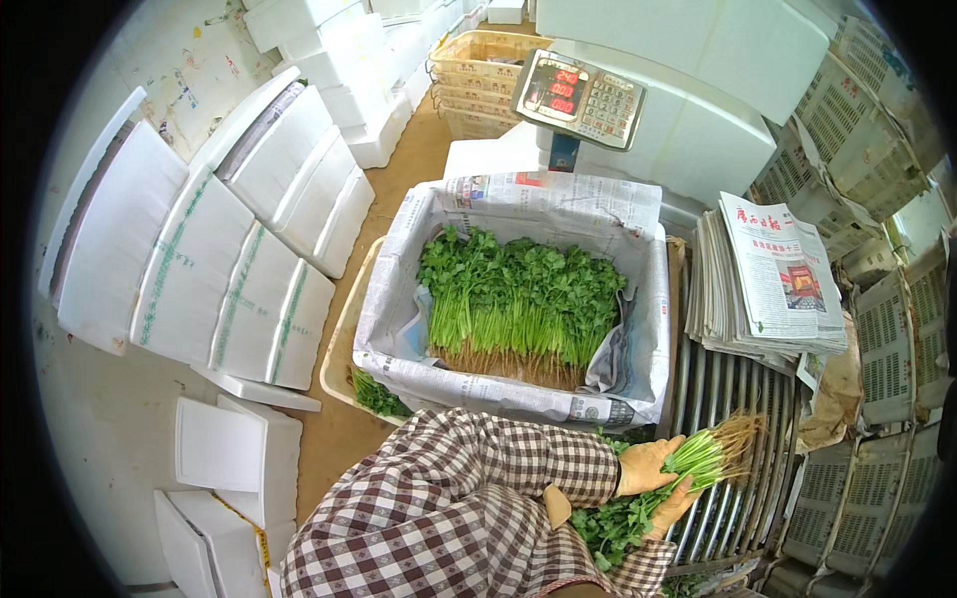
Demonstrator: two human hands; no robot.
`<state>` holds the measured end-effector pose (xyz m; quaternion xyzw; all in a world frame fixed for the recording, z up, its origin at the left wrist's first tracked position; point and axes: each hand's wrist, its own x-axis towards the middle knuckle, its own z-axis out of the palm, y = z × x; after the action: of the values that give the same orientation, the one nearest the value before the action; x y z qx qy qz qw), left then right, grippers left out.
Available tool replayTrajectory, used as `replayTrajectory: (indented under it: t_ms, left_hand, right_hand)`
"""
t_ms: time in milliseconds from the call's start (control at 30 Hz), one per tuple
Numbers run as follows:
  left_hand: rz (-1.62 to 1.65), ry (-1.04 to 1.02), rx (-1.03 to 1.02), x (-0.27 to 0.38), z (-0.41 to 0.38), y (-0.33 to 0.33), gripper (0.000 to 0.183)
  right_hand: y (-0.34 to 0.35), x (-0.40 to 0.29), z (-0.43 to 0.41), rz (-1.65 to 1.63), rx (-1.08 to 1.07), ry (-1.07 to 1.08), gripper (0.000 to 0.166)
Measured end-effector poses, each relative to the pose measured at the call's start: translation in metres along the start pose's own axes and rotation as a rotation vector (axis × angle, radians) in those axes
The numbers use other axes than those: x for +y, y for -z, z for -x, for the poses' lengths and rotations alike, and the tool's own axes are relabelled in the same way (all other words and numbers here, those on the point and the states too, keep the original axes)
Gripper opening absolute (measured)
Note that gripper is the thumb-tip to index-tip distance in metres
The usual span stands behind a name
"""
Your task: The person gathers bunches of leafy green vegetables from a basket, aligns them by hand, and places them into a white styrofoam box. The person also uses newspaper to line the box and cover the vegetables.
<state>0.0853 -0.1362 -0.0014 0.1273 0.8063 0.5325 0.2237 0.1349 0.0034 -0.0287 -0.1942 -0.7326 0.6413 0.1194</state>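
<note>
A bunch of leafy green herbs with roots (699, 462), likely coriander or celery, is gripped between both my hands over a metal slatted rack (736, 516). My left hand (644, 466) wraps the stems from above, and my right hand (671, 510) holds them from below. The brown roots point up and right, while the leaves hang toward my checked sleeves. In front of me a foam box lined with newspaper (478, 386) holds a row of the same greens (516, 299), leaves at the far side and roots toward me.
A stack of newspapers (777, 276) lies on the rack's far end. Behind the box stands a digital scale display (579, 99), lit red. White foam boxes (247, 299) are piled at left, plastic crates (890, 329) at right. More greens (379, 394) sit in a yellowish basket (336, 359).
</note>
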Motion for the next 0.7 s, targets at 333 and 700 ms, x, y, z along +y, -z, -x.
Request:
replayTrajectory:
  t_ms: [333,700]
  left_hand:
    - [1.289,0.314,-0.61,0.039,-0.049,-0.103,0.108]
    - [1.895,0.748,-0.328,0.005,-0.062,-0.133,0.064]
  right_hand:
    - [0.087,-0.204,-0.11,0.72,-0.773,-0.059,0.088]
    - [0.015,-0.034,-0.157,1.355,-0.982,0.544,0.054]
